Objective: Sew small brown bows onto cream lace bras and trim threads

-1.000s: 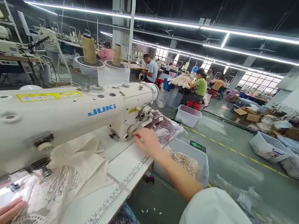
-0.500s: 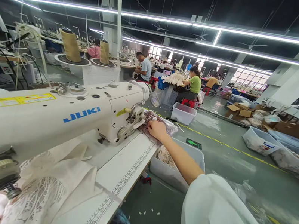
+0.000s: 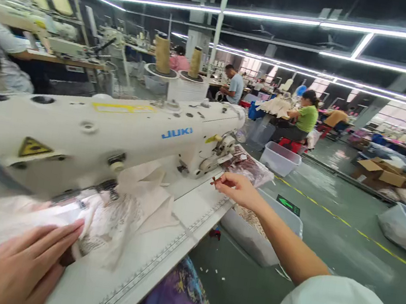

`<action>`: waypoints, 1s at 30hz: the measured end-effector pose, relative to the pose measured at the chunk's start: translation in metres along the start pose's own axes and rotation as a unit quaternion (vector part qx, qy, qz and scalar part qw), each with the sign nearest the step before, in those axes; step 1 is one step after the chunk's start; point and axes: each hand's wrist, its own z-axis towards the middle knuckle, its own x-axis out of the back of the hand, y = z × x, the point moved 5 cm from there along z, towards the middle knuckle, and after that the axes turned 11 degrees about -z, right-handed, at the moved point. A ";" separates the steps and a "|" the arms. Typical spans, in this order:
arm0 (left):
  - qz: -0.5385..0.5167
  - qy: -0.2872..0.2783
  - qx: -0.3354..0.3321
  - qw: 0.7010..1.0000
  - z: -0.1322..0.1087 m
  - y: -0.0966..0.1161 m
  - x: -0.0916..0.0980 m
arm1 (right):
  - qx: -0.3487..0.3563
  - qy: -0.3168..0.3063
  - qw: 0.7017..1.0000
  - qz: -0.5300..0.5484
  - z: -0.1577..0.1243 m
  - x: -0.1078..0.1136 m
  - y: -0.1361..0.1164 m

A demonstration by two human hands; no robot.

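A white JUKI sewing machine [image 3: 113, 132] stands across the table [image 3: 154, 262]. Cream lace fabric [image 3: 127, 212] lies under its arm. My left hand [image 3: 21, 267] rests flat on the fabric at the near left, fingers stretched out. My right hand [image 3: 238, 188] reaches over the table's far right end, fingers pinched on a small dark red piece [image 3: 217, 180]. Just beyond it lies a clear bag of reddish-brown pieces [image 3: 249, 167], beside the machine's handwheel end.
A grey bin [image 3: 271, 232] with pale lace stands on the floor right of the table. Two thread cones [image 3: 163, 53] sit behind the machine. Other people sew at tables further back. More bins and cardboard boxes [image 3: 380, 172] line the right aisle.
My right hand has drawn back from the bag with a small red piece pinched in it. My left hand has come into view, flat on the fabric. The view swung left.
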 end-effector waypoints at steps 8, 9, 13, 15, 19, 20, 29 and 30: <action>0.017 -0.021 0.022 0.999 -0.001 0.024 0.023 | 0.357 -0.067 0.908 0.211 0.006 -0.037 -0.204; 0.006 -0.026 0.024 0.999 0.000 0.025 0.024 | 0.377 -0.072 0.901 0.199 0.013 -0.046 -0.221; -0.026 -0.030 0.030 0.999 -0.003 0.026 0.026 | 0.344 -0.123 0.920 0.141 0.056 -0.086 -0.253; -0.034 -0.003 0.031 0.999 -0.007 0.025 0.027 | 0.297 -0.176 0.932 0.113 0.076 -0.101 -0.251; -0.056 0.023 0.047 0.997 -0.013 0.021 0.029 | 0.294 -0.229 0.927 0.038 0.099 -0.109 -0.251; -0.062 0.020 0.054 0.996 -0.013 0.020 0.029 | 0.301 -0.230 0.925 0.015 0.101 -0.109 -0.253; -0.021 0.004 0.085 0.996 -0.011 0.016 0.031 | 0.277 -0.155 0.945 -0.076 0.101 -0.114 -0.261; -0.010 0.002 0.080 0.997 -0.012 0.015 0.029 | 0.280 -0.145 0.946 -0.077 0.099 -0.113 -0.260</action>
